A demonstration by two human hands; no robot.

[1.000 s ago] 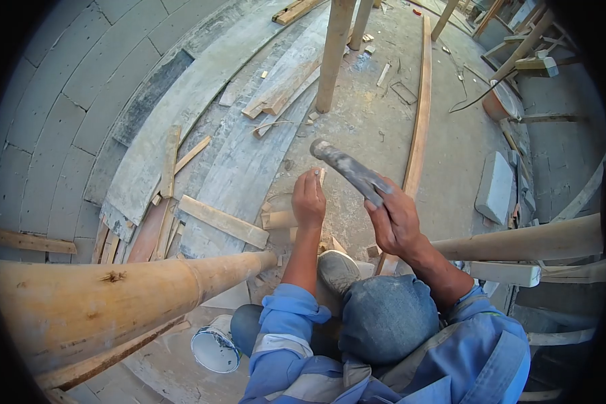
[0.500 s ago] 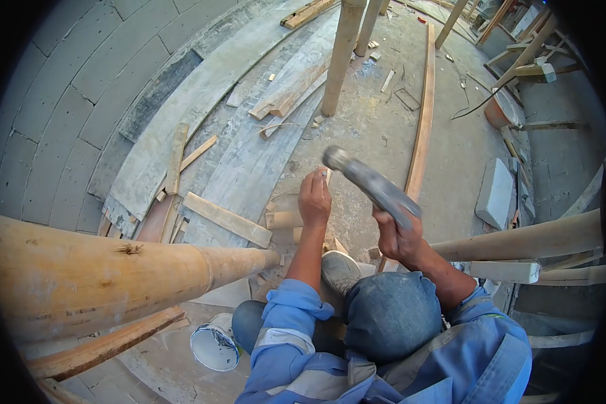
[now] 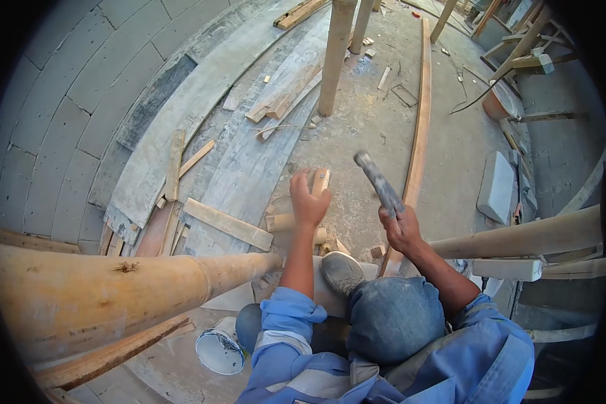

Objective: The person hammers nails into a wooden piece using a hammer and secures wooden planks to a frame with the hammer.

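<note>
My right hand (image 3: 400,229) is wrapped round the handle of a hammer (image 3: 377,180), whose head points up and to the left over the floor. My left hand (image 3: 308,202) has its thumb and fingers apart beside a short upright piece of wood (image 3: 322,180). A small nail head shows on that wood, between thumb and fingers. Whether the left thumb touches the wood is hard to tell. Below the left hand lie short wood pieces (image 3: 283,222), and my shoe (image 3: 341,271) is near them.
A thick bamboo pole (image 3: 114,289) crosses at the left, and another pole (image 3: 518,236) at the right. A long plank (image 3: 421,121) runs along the floor. A white bucket (image 3: 220,350) stands at lower left. Boards (image 3: 229,225) lie at left; an upright post (image 3: 335,60) stands ahead.
The hammer has swung from level with my left hand to a steeper angle farther right. My left fingers have parted from their pinch, and the top of the wood piece now shows.
</note>
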